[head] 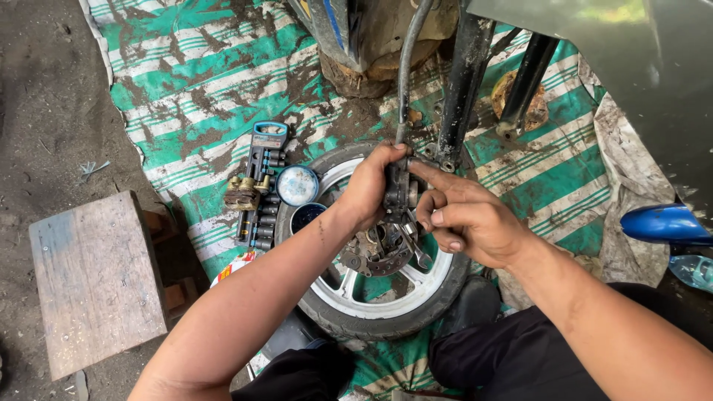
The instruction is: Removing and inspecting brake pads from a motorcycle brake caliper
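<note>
Hands: left hand [369, 189] gripping brake caliper [399, 194] above wheel [371, 297]; right hand [468, 220] pinching it from 3 o'clock; socket set [261, 189] at 9 o'clock.

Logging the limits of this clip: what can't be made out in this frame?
Head view only:
- Brake caliper: mostly covered by the left hand and right hand.
- Brake disc: partly hidden behind the hands and caliper.
- Wheel: near edge blocked by the left forearm and knees.
- Socket set: sizes too small to tell.
- Blue part: cut off by the right edge.
</note>
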